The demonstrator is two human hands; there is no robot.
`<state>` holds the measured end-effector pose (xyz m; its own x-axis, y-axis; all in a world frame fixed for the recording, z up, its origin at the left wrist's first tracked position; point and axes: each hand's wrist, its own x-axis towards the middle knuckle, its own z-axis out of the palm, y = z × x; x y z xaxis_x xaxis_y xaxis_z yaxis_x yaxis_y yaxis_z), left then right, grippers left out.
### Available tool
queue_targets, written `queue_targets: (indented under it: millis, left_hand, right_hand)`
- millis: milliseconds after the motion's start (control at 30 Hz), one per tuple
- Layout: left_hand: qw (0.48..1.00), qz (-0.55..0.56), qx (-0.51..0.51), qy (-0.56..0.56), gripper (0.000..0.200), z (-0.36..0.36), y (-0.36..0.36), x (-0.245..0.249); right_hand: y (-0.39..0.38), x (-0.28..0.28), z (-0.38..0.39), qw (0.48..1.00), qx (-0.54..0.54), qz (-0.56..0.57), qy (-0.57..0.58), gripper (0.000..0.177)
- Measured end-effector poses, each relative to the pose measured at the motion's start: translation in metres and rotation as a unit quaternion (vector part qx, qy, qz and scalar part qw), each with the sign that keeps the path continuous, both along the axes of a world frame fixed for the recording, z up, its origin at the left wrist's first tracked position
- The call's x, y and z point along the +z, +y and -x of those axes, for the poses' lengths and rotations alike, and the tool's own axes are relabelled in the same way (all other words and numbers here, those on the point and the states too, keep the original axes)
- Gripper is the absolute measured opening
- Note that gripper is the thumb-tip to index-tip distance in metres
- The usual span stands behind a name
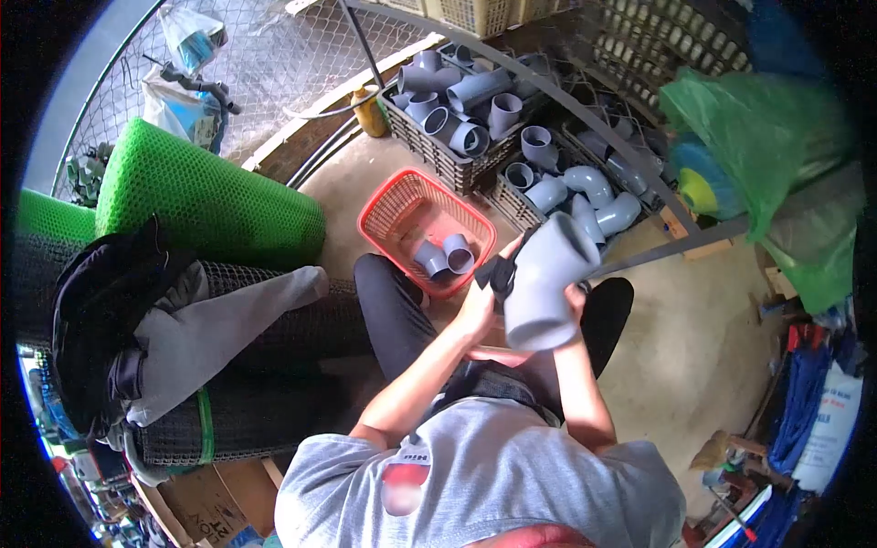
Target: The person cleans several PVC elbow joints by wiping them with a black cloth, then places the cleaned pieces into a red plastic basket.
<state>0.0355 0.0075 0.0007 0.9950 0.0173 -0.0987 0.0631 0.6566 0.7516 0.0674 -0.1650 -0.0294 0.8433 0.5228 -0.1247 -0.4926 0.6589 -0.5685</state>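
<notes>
A large grey plastic pipe elbow [548, 279] is held up in front of my lap, one open end facing down toward me. My right hand [574, 306] grips its right side, mostly hidden behind it. On the other side, my left hand [478, 306] is closed on a black cloth [498, 272] that touches the elbow. Part of that hand is hidden by the cloth and the elbow. Just beyond my knees, a red plastic basket [373, 208] sits on the floor with a few smaller grey pipe fittings [458, 253] in its near end.
Black crates [429, 151] full of grey fittings stand beyond the basket. A metal bar [653, 247] crosses at right, near a green plastic bag [731, 137]. Rolls of green mesh [201, 196] and black mesh [265, 393], with clothing [219, 338] on top, lie at left.
</notes>
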Motion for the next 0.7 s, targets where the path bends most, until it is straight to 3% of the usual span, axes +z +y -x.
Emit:
queue_targets:
  millis: [33,67,133,200,267,300,333,400,433,467,533,600,667,700]
  left_hand:
    - [0.999,-0.044,-0.01,-0.005,0.058,-0.003,0.009,-0.003]
    - [1.0,0.022,-0.005,0.007,0.061,-0.007,0.008,-0.006]
    - [0.998,0.027,-0.026,0.044,0.068,-0.014,0.02,-0.012]
    - [0.999,0.028,-0.023,0.031,0.07,-0.01,0.023,-0.037]
    - [0.997,0.018,-0.003,0.069,0.069,0.004,0.022,-0.072]
    - [1.0,0.002,0.006,-0.006,0.068,0.006,0.022,-0.065]
    - [0.996,-0.087,-0.022,-0.009,0.067,0.01,0.03,-0.072]
    - [0.987,-0.157,-0.013,0.014,0.066,0.022,0.036,-0.071]
    - [0.991,-0.061,-0.036,0.111,0.059,0.03,0.039,-0.07]
    - [0.991,-0.057,-0.032,0.117,0.059,0.03,0.044,-0.069]
    - [0.975,-0.221,-0.012,-0.033,0.063,0.014,0.061,-0.054]
    - [0.957,-0.285,0.035,-0.047,0.066,-0.004,0.071,-0.059]
    - [0.982,-0.164,0.091,0.034,0.069,-0.024,0.077,-0.042]
    - [0.982,-0.162,0.093,0.034,0.069,-0.037,0.081,-0.055]
  right_hand:
    - [0.0,0.001,0.008,0.997,0.006,0.07,-0.021,0.091]
    - [0.002,0.002,0.011,0.989,0.011,0.139,-0.043,0.097]
    - [0.015,0.012,0.003,0.959,0.008,0.236,-0.155,0.108]
    - [0.021,0.005,-0.002,0.952,-0.003,0.252,-0.175,0.102]
    - [0.028,0.01,-0.004,0.981,0.001,0.187,-0.048,0.093]
    - [0.032,-0.002,-0.011,0.982,-0.023,0.17,-0.074,0.082]
    - [0.034,-0.014,-0.012,0.985,-0.053,0.163,-0.014,0.074]
    - [0.029,-0.053,-0.029,0.978,-0.061,0.188,0.065,0.068]
    - [0.032,-0.056,-0.035,0.976,-0.064,0.188,0.09,0.063]
    - [0.035,-0.064,-0.039,0.976,-0.063,0.191,0.088,0.06]
    - [0.043,-0.074,-0.04,0.974,-0.005,0.208,0.095,0.059]
    - [0.05,-0.077,-0.033,0.955,0.052,0.288,0.037,0.068]
    - [0.056,-0.086,-0.02,0.947,0.088,0.31,0.013,0.075]
    - [0.064,-0.08,-0.015,0.953,0.079,0.291,0.027,0.079]
